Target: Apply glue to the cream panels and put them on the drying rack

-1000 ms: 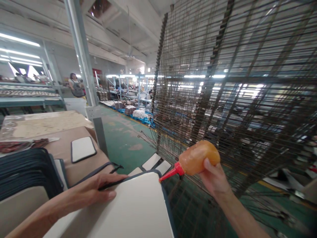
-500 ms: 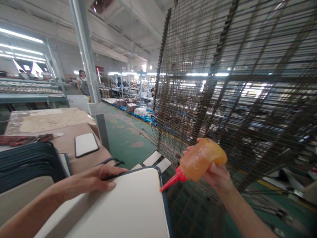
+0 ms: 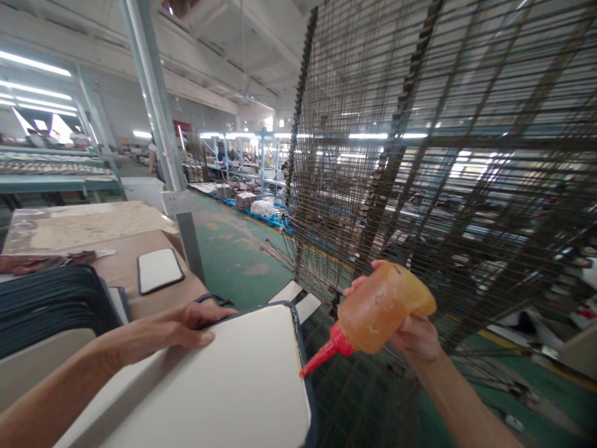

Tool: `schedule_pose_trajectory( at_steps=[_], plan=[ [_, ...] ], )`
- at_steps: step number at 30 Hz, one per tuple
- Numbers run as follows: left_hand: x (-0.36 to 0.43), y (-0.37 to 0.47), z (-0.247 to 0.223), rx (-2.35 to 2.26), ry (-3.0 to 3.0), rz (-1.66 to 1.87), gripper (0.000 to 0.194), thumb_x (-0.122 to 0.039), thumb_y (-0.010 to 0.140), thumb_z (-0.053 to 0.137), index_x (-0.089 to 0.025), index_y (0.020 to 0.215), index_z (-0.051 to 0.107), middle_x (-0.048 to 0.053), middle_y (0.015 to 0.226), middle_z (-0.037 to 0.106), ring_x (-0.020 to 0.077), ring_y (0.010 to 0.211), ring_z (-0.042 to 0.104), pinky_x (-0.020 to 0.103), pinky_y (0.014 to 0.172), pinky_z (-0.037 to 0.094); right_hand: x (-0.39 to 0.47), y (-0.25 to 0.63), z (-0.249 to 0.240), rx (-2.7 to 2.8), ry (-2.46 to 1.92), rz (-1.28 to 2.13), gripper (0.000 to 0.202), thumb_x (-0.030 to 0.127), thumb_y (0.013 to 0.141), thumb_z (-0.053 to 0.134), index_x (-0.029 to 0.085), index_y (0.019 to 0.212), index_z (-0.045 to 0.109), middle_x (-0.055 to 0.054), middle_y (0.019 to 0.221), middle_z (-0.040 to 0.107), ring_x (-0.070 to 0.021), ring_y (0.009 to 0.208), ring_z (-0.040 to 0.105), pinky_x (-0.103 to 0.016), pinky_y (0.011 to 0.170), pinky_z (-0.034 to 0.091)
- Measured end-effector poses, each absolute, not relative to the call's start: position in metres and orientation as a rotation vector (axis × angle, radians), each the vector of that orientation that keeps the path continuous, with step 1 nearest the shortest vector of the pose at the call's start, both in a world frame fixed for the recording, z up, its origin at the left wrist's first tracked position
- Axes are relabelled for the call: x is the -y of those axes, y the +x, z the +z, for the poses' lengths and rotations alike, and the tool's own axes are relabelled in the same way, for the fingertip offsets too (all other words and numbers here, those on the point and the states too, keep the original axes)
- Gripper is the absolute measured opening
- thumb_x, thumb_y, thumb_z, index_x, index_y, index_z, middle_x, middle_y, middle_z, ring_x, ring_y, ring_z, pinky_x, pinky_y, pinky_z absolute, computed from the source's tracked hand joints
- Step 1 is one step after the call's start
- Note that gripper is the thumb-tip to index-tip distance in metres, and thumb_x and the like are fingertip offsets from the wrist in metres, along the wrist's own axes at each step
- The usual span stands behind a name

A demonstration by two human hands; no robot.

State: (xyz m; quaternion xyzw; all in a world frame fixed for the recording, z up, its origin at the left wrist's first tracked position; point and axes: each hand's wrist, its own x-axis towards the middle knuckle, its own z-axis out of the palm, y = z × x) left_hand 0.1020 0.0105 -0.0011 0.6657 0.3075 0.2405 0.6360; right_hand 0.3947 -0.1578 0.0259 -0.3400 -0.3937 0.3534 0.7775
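Fingers of the left hand point(image 3: 175, 326) clamp a flat cream, navy-rimmed panel point(image 3: 224, 379) at eleven o'clock; I see a red conical nozzle point(image 3: 323, 359) touching its three o'clock edge, aimed eight o'clock from the amber plastic bottle point(image 3: 382, 308) the right hand point(image 3: 418, 339) grips.

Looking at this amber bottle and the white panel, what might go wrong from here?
The amber bottle tilts nozzle-down in the right hand, so too hard a squeeze might flood the edge.
The red nozzle sits right by the dark edging; a slip inward could smear the white panel.
Only the left hand grips the panel, so it might swivel.
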Motion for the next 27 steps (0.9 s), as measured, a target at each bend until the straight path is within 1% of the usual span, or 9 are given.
schedule_pose_trajectory(
  at_steps=[2, 6, 11, 14, 16, 19, 21, 23, 27],
  plan=[
    [-0.009, 0.104, -0.007, -0.711, 1.541, 0.594, 0.052, -0.035, 0.065, 0.049, -0.011, 0.105, 0.07, 0.004, 0.074, 0.074, 0.0203, 0.054, 0.066, 0.028, 0.055, 0.052, 0.159, 0.394, 0.025, 0.87, -0.744, 0.765, 0.067, 0.035, 0.048, 0.087, 0.025, 0.109, 0.062, -0.011, 0.106, 0.07, -0.0346, 0.104, 0.063, -0.054, 0.088, 0.047],
    [-0.016, 0.103, -0.007, -0.727, 1.516, 0.495, 0.056, -0.036, 0.061, 0.053, -0.012, 0.108, 0.07, 0.005, 0.075, 0.075, 0.0205, 0.054, 0.066, 0.028, 0.054, 0.052, 0.161, 0.392, 0.025, 0.81, -0.723, 0.761, 0.07, 0.032, 0.045, 0.087, 0.026, 0.11, 0.062, -0.01, 0.106, 0.07, -0.034, 0.103, 0.063, -0.053, 0.087, 0.048],
    [-0.021, 0.101, 0.0, -0.728, 1.466, 0.4, 0.06, -0.036, 0.061, 0.055, -0.011, 0.114, 0.067, 0.008, 0.083, 0.075, 0.0267, 0.069, 0.07, 0.032, 0.059, 0.053, 0.162, 0.396, 0.022, 0.806, -0.717, 0.786, 0.074, 0.033, 0.045, 0.087, 0.026, 0.113, 0.06, -0.009, 0.104, 0.069, -0.0329, 0.101, 0.064, -0.05, 0.088, 0.048],
    [-0.023, 0.1, 0.007, -0.713, 1.421, 0.371, 0.061, -0.036, 0.062, 0.057, -0.011, 0.118, 0.065, 0.008, 0.088, 0.075, 0.0287, 0.075, 0.07, 0.033, 0.061, 0.054, 0.163, 0.402, 0.019, 0.861, -0.745, 0.746, 0.08, 0.037, 0.046, 0.087, 0.027, 0.119, 0.056, -0.01, 0.101, 0.07, -0.0337, 0.095, 0.065, -0.051, 0.082, 0.051],
    [-0.027, 0.098, 0.012, -0.686, 1.394, 0.313, 0.061, -0.035, 0.063, 0.062, -0.013, 0.12, 0.064, 0.008, 0.094, 0.075, 0.0294, 0.08, 0.07, 0.034, 0.067, 0.055, 0.164, 0.406, 0.016, 0.892, -0.759, 0.731, 0.082, 0.039, 0.049, 0.086, 0.028, 0.123, 0.053, -0.01, 0.102, 0.069, -0.0342, 0.094, 0.066, -0.051, 0.079, 0.052],
    [-0.039, 0.095, 0.017, -0.616, 1.337, 0.144, 0.06, -0.032, 0.067, 0.07, -0.017, 0.125, 0.061, 0.008, 0.109, 0.072, 0.0294, 0.094, 0.068, 0.036, 0.082, 0.052, 0.168, 0.41, 0.011, 0.952, -0.792, 0.784, 0.073, 0.043, 0.058, 0.081, 0.028, 0.123, 0.053, -0.012, 0.105, 0.069, -0.0359, 0.1, 0.065, -0.054, 0.084, 0.051],
    [-0.047, 0.093, 0.015, -0.596, 1.299, 0.107, 0.06, -0.031, 0.07, 0.072, -0.02, 0.127, 0.06, 0.007, 0.114, 0.07, 0.0292, 0.099, 0.067, 0.036, 0.088, 0.051, 0.17, 0.413, 0.007, 0.984, -0.797, 0.789, 0.067, 0.045, 0.062, 0.077, 0.028, 0.122, 0.054, -0.012, 0.107, 0.069, -0.0372, 0.103, 0.064, -0.057, 0.088, 0.048],
    [-0.053, 0.092, 0.011, -0.599, 1.266, 0.139, 0.061, -0.031, 0.071, 0.073, -0.021, 0.129, 0.058, 0.006, 0.114, 0.07, 0.0298, 0.1, 0.066, 0.037, 0.087, 0.051, 0.172, 0.412, 0.004, 0.975, -0.787, 0.751, 0.065, 0.046, 0.064, 0.076, 0.028, 0.122, 0.054, -0.012, 0.109, 0.069, -0.0378, 0.106, 0.062, -0.058, 0.091, 0.046],
    [-0.058, 0.093, 0.002, -0.582, 1.228, 0.152, 0.059, -0.031, 0.072, 0.073, -0.023, 0.129, 0.058, 0.005, 0.113, 0.071, 0.0309, 0.099, 0.067, 0.037, 0.085, 0.053, 0.175, 0.402, 0.002, 0.841, -0.792, 0.657, 0.068, 0.045, 0.064, 0.079, 0.029, 0.124, 0.052, -0.012, 0.113, 0.069, -0.0376, 0.112, 0.059, -0.058, 0.096, 0.043]
  ],
)
